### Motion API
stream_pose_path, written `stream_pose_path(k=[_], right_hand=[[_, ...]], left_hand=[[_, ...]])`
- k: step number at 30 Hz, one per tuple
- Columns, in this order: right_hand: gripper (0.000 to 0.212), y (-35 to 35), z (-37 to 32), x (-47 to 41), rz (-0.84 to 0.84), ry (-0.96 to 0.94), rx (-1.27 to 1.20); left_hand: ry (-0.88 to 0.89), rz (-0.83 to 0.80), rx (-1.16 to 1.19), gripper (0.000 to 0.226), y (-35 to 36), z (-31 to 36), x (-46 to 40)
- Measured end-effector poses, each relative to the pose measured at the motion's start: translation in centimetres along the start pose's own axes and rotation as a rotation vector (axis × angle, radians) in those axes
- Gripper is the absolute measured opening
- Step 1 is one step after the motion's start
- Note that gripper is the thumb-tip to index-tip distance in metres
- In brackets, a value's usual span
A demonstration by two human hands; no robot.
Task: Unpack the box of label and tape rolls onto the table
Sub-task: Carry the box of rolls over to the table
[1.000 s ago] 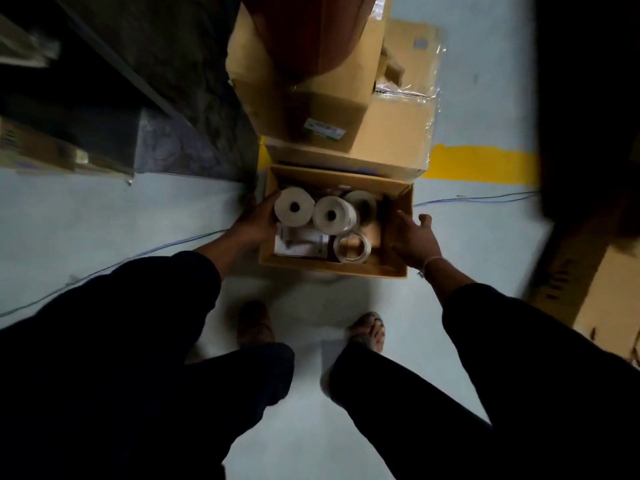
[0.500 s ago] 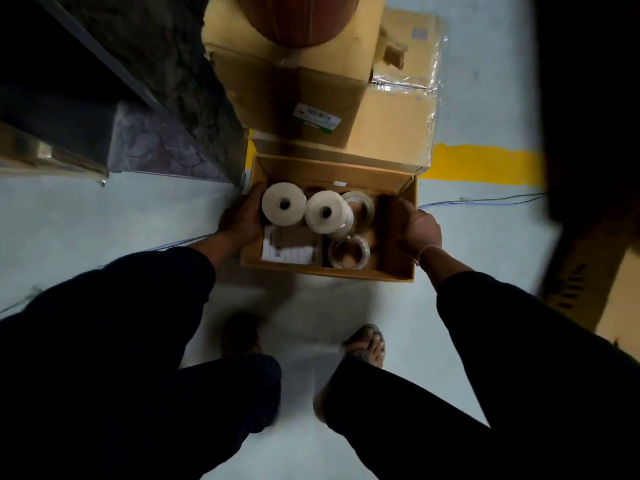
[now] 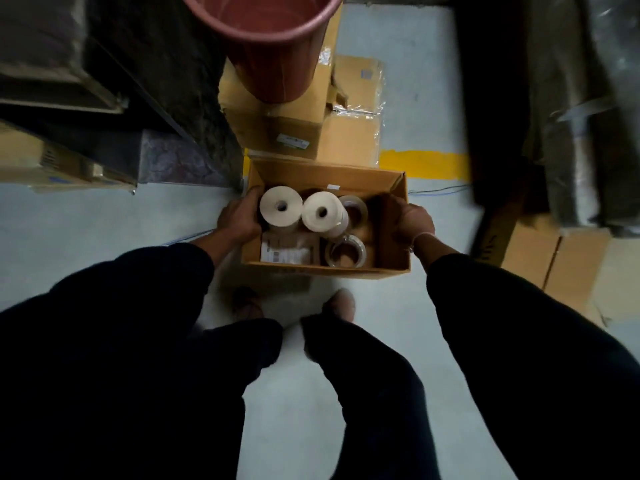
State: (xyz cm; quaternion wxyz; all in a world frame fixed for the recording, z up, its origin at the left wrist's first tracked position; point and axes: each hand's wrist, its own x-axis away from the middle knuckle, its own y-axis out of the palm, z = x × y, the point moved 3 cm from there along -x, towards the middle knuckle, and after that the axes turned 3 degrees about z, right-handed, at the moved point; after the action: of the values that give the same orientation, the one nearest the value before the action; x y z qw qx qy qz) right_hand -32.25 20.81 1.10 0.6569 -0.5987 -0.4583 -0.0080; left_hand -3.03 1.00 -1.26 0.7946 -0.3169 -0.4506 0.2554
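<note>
While the open cardboard box [image 3: 325, 174] sits at the centre of the frame, held above the floor, nothing has come out of it yet. Inside: two white label rolls standing on end, one at the left [image 3: 281, 206] and one beside it [image 3: 322, 212], touching or nearly so. Two clear tape rolls to their right, one toward the far wall [image 3: 356, 210], one near the front wall [image 3: 345, 251]. A printed paper slip [image 3: 284, 253] lies flat at the front left. Right part of the box bottom looks bare.

Left hand [image 3: 239, 216] grips the left wall, fingers curled over the rim, fingertips just beside the left label roll. Right hand [image 3: 412, 218] grips the right wall the same way, fingers hooked inside; a thin bracelet shows at the wrist. Both sleeves dark.

Around it: stacked cartons [image 3: 346, 133] just above the box in the frame, a reddish bucket [image 3: 277, 46] on top of them at upper centre. Yellow floor stripe [image 3: 422, 164] to the right. More cartons at lower right [image 3: 554, 258] and far left.

Progress, judged: carrying stage only. No table in view. Left to do: reach a table, set the box down, lift out all four rolls and probably the slip.
</note>
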Motion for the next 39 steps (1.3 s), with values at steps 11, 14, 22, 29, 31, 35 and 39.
stream_pose_path(k=[11, 14, 22, 29, 31, 35, 39], right_hand=[[0.077, -20.4, -0.7, 21.3, 0.088, -0.074, -0.005], [0.085, -24.2, -0.8, 24.7, 0.108, -0.13, 0.016], [0.086, -31.7, -2.9, 29.4, 0.197, -0.233, -0.003], [0.072, -36.0, -7.9, 32.0, 0.337, -0.355, 0.015], [0.076, -37.0, -10.2, 32.4, 0.362, -0.392, 0.034], [0.082, -38.2, -15.7, 32.7, 0.394, -0.47, 0.089], [0.087, -38.3, -22.1, 32.8, 0.394, -0.503, 0.09]], left_hand=[[0.175, 0.034, 0.049, 0.091, -19.5, 11.5, 19.4], [0.212, 0.039, 0.073, 0.103, -22.8, 13.3, 23.0], [0.111, 0.179, 0.043, 0.114, -29.2, 14.2, 29.1], [0.05, 0.304, 0.187, 0.1, -34.7, 12.1, 34.0], [0.048, 0.349, 0.231, 0.095, -36.4, 10.7, 35.2], [0.034, 0.415, 0.304, 0.094, -40.0, 7.5, 36.8], [-0.006, 0.485, 0.353, 0.092, -43.8, 3.5, 37.4]])
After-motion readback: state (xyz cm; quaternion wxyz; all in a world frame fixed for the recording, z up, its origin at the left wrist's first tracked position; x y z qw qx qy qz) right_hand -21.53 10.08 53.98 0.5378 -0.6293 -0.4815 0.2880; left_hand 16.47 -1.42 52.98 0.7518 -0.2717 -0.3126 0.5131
